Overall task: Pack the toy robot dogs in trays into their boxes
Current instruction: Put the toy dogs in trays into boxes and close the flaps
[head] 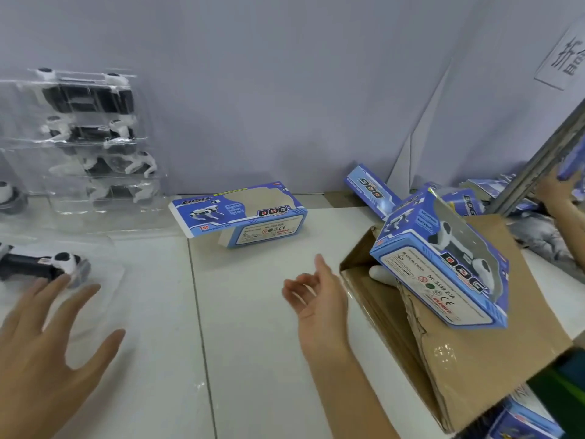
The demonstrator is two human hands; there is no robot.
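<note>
Blue packed box (443, 267) perches tilted on the carton (468, 359) at right, unheld by either empty, open hand (316, 293), and may slide off.

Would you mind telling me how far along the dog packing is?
Done: one filled blue toy box sits tilted in the brown cardboard carton. In hand: nothing; both hands, left and right, are open. Left: the empty blue box, the stacked clear trays and a trayed dog.
</note>
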